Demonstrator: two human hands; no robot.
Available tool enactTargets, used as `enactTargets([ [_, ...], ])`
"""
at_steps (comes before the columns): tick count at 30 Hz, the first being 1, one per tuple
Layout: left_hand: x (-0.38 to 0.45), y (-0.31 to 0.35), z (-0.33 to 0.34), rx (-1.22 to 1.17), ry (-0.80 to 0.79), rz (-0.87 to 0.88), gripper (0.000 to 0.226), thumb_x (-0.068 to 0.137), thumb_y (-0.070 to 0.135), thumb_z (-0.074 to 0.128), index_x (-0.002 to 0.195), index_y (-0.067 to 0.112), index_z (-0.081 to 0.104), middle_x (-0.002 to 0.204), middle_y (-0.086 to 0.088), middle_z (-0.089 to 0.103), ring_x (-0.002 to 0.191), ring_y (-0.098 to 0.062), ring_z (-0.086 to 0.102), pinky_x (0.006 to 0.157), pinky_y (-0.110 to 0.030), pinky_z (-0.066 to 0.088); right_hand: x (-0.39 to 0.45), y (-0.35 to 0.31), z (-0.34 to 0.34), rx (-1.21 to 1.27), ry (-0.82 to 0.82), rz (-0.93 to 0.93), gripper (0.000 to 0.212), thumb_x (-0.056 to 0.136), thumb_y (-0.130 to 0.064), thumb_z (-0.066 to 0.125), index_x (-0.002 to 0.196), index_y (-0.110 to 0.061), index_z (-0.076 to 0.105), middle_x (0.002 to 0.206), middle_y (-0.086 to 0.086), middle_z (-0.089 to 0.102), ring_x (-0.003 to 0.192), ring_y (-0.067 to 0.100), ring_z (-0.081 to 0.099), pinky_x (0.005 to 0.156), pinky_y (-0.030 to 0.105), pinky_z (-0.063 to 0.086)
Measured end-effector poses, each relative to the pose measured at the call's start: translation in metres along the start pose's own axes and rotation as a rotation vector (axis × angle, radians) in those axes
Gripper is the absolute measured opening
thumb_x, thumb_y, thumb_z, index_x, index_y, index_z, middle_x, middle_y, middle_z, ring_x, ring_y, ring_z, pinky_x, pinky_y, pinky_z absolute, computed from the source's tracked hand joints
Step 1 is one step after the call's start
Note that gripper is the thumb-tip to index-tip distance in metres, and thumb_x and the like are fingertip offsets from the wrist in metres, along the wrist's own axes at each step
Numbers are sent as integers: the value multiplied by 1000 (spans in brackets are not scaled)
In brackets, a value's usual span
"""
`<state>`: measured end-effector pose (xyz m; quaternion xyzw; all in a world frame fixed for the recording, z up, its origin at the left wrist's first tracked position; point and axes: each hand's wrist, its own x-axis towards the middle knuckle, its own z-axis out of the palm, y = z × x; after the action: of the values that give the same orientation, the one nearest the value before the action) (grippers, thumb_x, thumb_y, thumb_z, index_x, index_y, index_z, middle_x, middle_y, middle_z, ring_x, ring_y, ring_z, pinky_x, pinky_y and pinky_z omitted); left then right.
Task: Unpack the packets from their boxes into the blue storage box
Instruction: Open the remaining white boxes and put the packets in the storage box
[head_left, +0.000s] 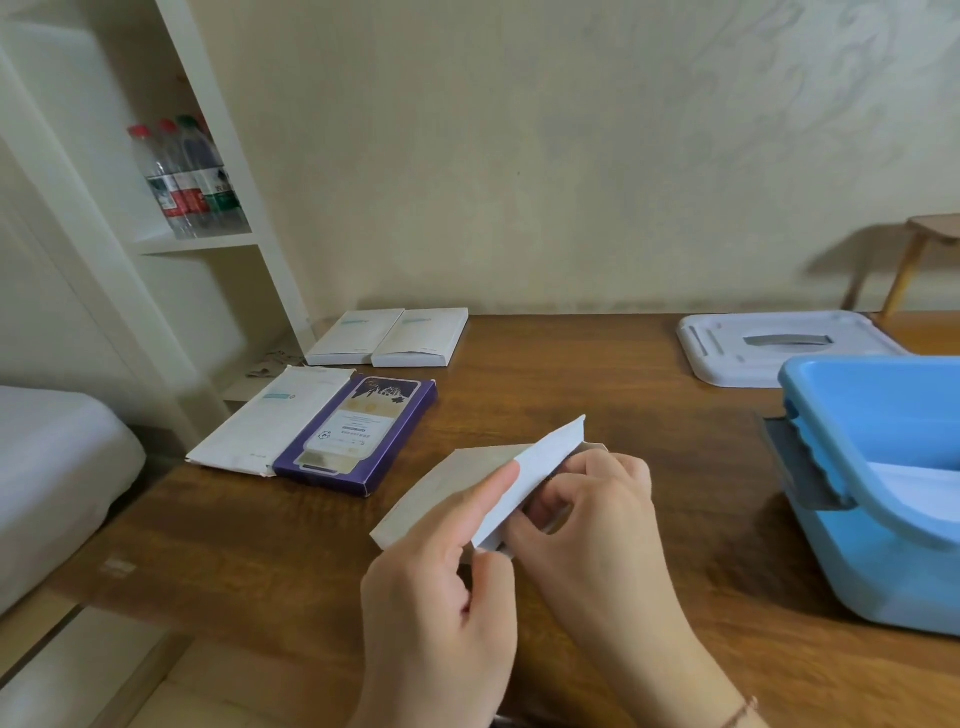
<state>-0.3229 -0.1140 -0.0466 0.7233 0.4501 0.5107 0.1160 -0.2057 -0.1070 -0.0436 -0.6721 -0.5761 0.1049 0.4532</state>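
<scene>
Left hand (441, 587): grips the white box (467, 493) from below, forefinger along its raised flap.
Right hand (587, 525): fingers curled at the box's open end, apparently pinching the packet inside; contents hidden.
Box axis: runs from left hand up toward right.
Blue storage box (878, 519): right of the hands, nearer the right hand, open.
Wooden table (597, 374): more boxes far-left of the hands.

A single head-worn wide-angle view looks forward and down, close over the wooden table (597, 395), toward the wall.
</scene>
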Motion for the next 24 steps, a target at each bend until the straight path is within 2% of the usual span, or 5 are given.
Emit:
enactTargets([
  [6,1,-5,6,52,5,98,47,80,20,59,122,40,59,115,39,47,106,25,49,75,-30,60,10,6,4,120,-14,85,17,77,-26,77,61,-23,70,89,-21,57,113,7,32,73,7,30],
  [13,7,-13,13,130,-16,109,44,87,28,58,131,30,58,118,20,55,91,20,47,82,-31,50,-2,15,-13,751,71,409,16,76,-10,69,60,-9,67,81,-5,71,84,14,65,67,29,48],
  [17,5,-26,21,164,-107,135,57,82,21,70,132,36,49,119,21,50,93,13,51,77,-23,47,-10,35,-28,1106,69,727,16,85,-15,58,76,-18,71,104,8,69,98,29,66,69,39,60],
  [20,2,-39,29,223,-202,206,73,73,7,81,136,31,50,124,18,51,107,1,52,79,-22,46,-5,42,-21,1133,-16,851,25,91,-25,61,116,-24,57,116,12,62,100,33,65,62,42,60],
  [24,2,-60,32,204,-260,169,70,81,4,74,138,37,50,134,24,48,121,15,37,93,-25,44,-8,55,-13,982,-23,793,28,96,-11,57,120,-26,56,112,5,65,98,29,67,59,39,60],
])
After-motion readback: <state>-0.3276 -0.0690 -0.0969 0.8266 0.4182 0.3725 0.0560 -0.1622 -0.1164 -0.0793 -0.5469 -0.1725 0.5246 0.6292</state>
